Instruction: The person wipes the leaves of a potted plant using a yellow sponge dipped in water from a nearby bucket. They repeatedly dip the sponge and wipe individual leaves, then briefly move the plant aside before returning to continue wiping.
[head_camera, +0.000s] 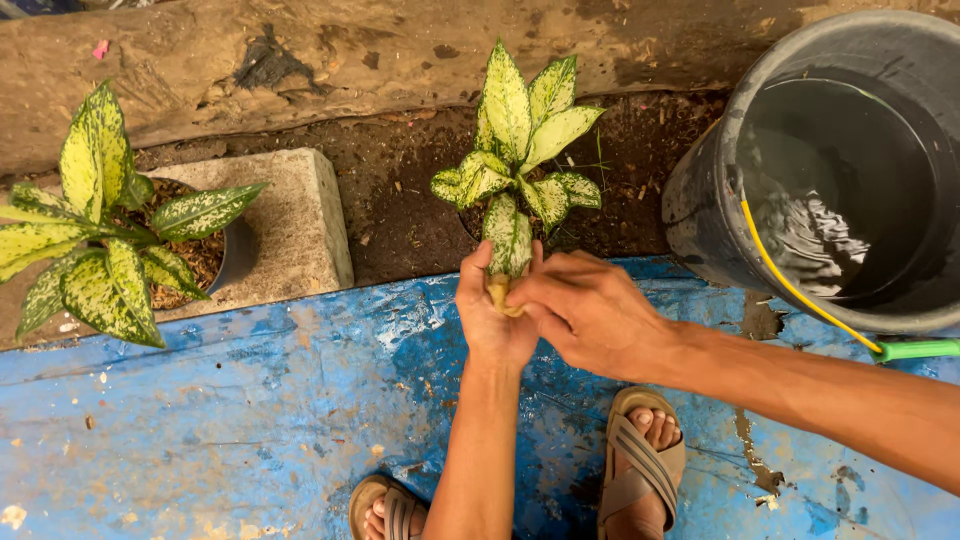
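Item one, well to the left of our hands: a potted plant (95, 240) with speckled yellow-green leaves, its dark pot partly hidden by foliage, standing on a pale concrete block (290, 225) at the edge of bare soil. Item two, at centre: our left hand (495, 315), fingers curled shut around the lower stem of a small speckled cutting (515, 160), which rises upright out of the grip, leaves fanned above it against the dark soil. Item three, touching the left hand from the right: our right hand (590, 315), fingers pinched closed at the yellowish base of the same stem, just where it leaves the left grip. Item four, below both hands: a blue tarp (230, 410), scuffed and soil-flecked, with our two sandalled feet (640, 460) on it. Item five, to the right and above the right forearm: a dark bucket (700, 210) holding water, a yellow-and-green hose (800, 295) lying over its rim.
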